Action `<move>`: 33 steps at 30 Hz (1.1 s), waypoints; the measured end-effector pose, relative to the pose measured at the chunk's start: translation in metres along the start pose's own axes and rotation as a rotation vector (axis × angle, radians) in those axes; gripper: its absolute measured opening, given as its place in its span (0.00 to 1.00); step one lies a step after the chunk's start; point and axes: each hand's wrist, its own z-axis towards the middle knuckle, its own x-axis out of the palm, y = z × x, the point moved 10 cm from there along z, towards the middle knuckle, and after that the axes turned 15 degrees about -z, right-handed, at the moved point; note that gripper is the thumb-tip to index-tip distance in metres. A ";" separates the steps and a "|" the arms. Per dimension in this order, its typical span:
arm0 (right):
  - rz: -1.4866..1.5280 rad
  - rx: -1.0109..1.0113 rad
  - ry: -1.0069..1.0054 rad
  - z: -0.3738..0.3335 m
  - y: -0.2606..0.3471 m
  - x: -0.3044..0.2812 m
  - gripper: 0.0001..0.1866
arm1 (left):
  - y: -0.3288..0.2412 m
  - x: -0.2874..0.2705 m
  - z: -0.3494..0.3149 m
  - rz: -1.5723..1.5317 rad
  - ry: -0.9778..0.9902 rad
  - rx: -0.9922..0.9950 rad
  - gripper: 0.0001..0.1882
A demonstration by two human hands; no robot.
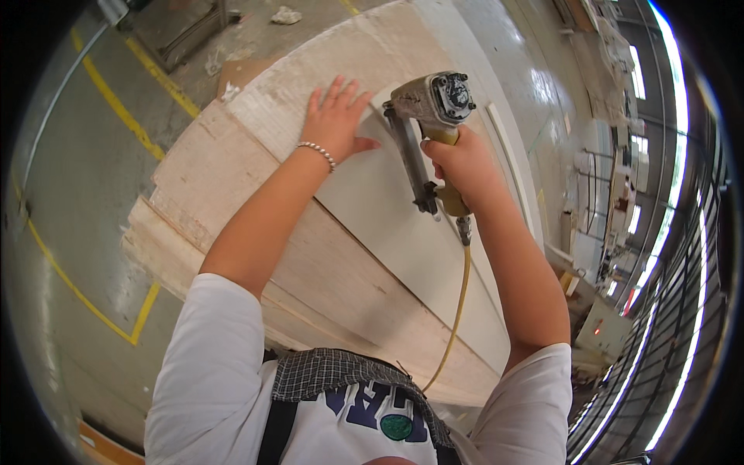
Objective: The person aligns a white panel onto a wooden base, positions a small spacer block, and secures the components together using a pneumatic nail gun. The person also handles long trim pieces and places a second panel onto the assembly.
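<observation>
My right hand (463, 164) grips the handle of a pneumatic nail gun (430, 101), its metal head and long magazine lying over a pale flat panel (387, 213). A yellow air hose (462, 298) runs from the handle's end down toward my body. To the left of the tool, my left hand (335, 120) rests flat with spread fingers near the panel's far edge, holding nothing. A beaded bracelet circles that wrist. Beneath the panel lie wooden boards (240, 163). Whether the gun's nose touches the panel I cannot tell.
A narrow white strip (508, 159) lies along the right side of the work surface. Yellow lines (101, 89) mark the grey floor at left. A metal frame (190, 35) stands at the far left, and racks with materials (601, 186) stand at the right.
</observation>
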 end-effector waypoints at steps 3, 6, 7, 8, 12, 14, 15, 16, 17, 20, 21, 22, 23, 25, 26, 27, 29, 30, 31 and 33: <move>0.119 0.055 -0.010 -0.065 -0.048 -0.017 0.19 | 0.013 0.009 0.002 0.040 -0.034 0.006 0.51; 0.249 0.125 -0.086 -0.168 -0.130 -0.024 0.21 | 0.023 0.010 0.007 0.129 -0.125 0.126 0.56; 0.279 0.188 -0.096 -0.208 -0.163 -0.020 0.22 | 0.028 0.012 0.009 0.208 -0.102 0.153 0.55; 0.338 0.203 -0.133 -0.253 -0.194 -0.018 0.24 | 0.015 0.010 0.009 0.192 -0.132 0.323 0.52; 0.178 0.491 -0.341 -0.412 -0.310 -0.001 0.28 | -0.035 0.006 0.003 0.405 -0.204 0.730 0.45; 0.248 0.646 -0.386 -0.479 -0.355 0.023 0.29 | -0.048 0.055 0.023 0.612 0.094 0.582 0.45; 0.330 0.767 -0.404 -0.510 -0.379 0.036 0.29 | -0.079 0.079 0.025 0.549 0.070 0.664 0.45; 0.422 0.873 -0.427 -0.540 -0.401 0.052 0.29 | -0.089 0.129 0.030 0.616 0.319 0.561 0.45; 0.436 0.877 -0.505 -0.564 -0.415 0.058 0.29 | -0.103 0.179 0.025 0.640 0.554 0.479 0.46; 0.439 0.960 -0.566 -0.636 -0.463 0.086 0.27 | -0.208 0.307 -0.005 0.563 0.705 0.501 0.47; 0.466 1.029 -0.568 -0.662 -0.482 0.100 0.27 | -0.250 0.348 -0.028 0.529 0.768 0.560 0.48; 0.469 0.997 -0.628 -0.683 -0.496 0.105 0.27 | -0.292 0.387 -0.051 0.455 0.854 0.597 0.50; 0.499 1.056 -0.619 -0.706 -0.514 0.120 0.27 | -0.331 0.420 -0.076 0.465 0.856 0.628 0.52; 0.530 1.117 -0.641 -0.750 -0.552 0.145 0.27 | -0.398 0.481 -0.123 0.506 0.879 0.601 0.54; 0.578 1.154 -0.624 -0.771 -0.574 0.161 0.28 | -0.433 0.506 -0.140 0.511 0.853 0.626 0.54; 0.630 1.190 -0.598 -0.794 -0.601 0.179 0.29 | -0.462 0.533 -0.162 0.507 0.868 0.604 0.54; 0.593 1.198 -0.658 -0.834 -0.655 0.198 0.29 | -0.509 0.587 -0.194 0.508 0.891 0.543 0.54; 0.561 1.210 -0.689 -0.856 -0.683 0.206 0.29 | -0.531 0.615 -0.214 0.515 0.893 0.545 0.54; 0.626 1.226 -0.709 -0.872 -0.711 0.221 0.30 | -0.553 0.636 -0.223 0.508 0.871 0.553 0.54; 0.648 1.294 -0.681 -0.905 -0.762 0.245 0.30 | -0.591 0.681 -0.247 0.520 0.868 0.571 0.54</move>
